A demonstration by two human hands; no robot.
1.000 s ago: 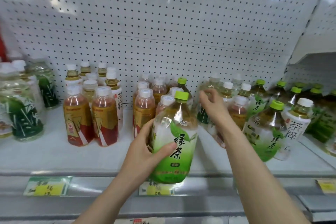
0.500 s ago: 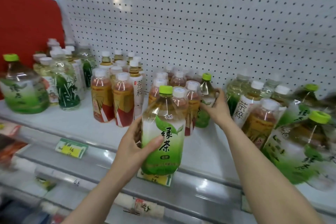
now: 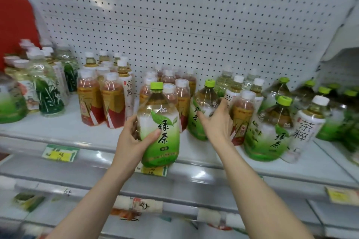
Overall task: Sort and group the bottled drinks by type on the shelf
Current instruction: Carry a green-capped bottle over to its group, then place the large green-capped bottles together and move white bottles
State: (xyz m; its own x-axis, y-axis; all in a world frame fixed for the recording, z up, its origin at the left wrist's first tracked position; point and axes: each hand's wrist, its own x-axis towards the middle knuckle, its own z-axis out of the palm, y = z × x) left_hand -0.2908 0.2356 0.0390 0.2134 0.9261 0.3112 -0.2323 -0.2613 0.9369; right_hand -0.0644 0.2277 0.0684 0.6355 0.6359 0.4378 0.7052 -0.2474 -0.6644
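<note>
My left hand [image 3: 132, 137] grips a large green tea bottle [image 3: 161, 122] with a green cap, holding it upright at the shelf's front edge. My right hand [image 3: 217, 124] wraps around the right side of a second green-capped green tea bottle [image 3: 203, 103] standing on the white shelf [image 3: 58, 128], thumb across its front. Red-and-gold labelled tea bottles [image 3: 91, 101] stand in clusters left of and behind the held bottle. More green tea bottles [image 3: 272, 128] and white-labelled tea bottles [image 3: 308, 122] crowd the right side.
Bottles with dark green leaf labels [image 3: 46, 91] stand at the far left, with a slim white-labelled bottle [image 3: 128, 87] beside the red ones. A white pegboard [image 3: 194, 25] backs the shelf. Price tags [image 3: 60, 153] line the front rail. Lower shelves run below.
My right hand has drawn the second green tea bottle forward from behind the red-labelled bottles. The left hand keeps its bottle in place; my view has swung slightly right.
</note>
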